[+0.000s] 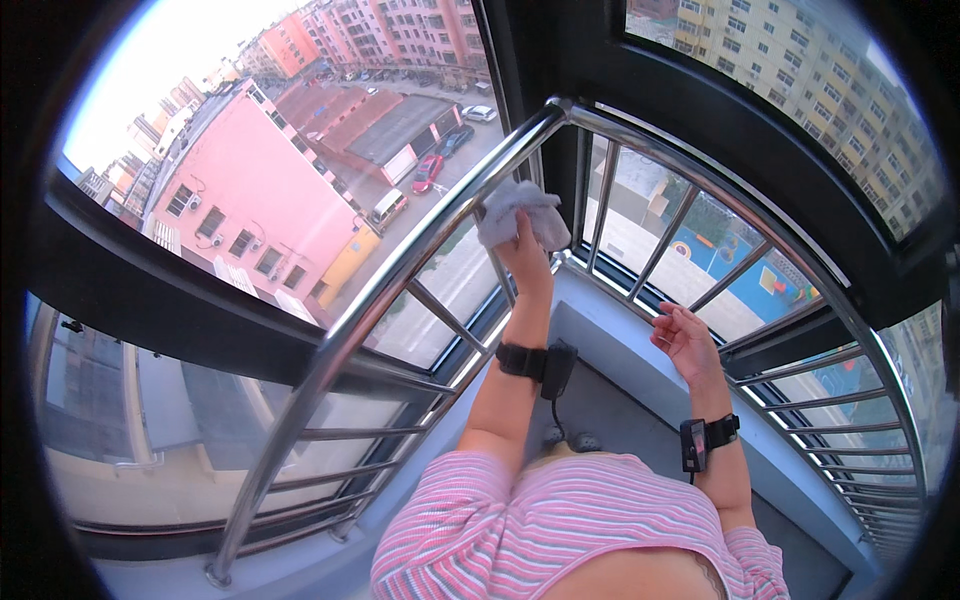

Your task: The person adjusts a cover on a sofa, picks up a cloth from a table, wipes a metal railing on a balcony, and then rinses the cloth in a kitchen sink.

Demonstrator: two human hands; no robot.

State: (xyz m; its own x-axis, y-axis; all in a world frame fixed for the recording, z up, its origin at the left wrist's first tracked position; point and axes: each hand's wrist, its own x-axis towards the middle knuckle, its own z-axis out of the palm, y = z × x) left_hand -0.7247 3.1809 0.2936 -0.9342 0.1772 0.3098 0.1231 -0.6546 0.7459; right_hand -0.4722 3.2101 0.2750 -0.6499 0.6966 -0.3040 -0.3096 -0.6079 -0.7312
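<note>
My left hand (527, 255) is closed on a pale grey-white cloth (522, 212), bunched up against the upright bars just below the shiny metal handrail (440, 232), near the corner. Part of my fingers is hidden in the cloth's folds. To the right, my right hand (686, 343) hangs in the air with loosely curled, parted fingers and holds nothing. It is apart from the railing's right-hand bars (668, 240). Each wrist wears a black strap with a small box; these are the left wrist device (558, 370) and the right wrist device (694, 446).
Metal railing runs along both sides and meets at a corner post (560, 104). Behind it are large windows with dark frames (568, 60). A white ledge (620, 335) lies below the bars, above a grey floor (600, 400). Outside are buildings and parked cars far below.
</note>
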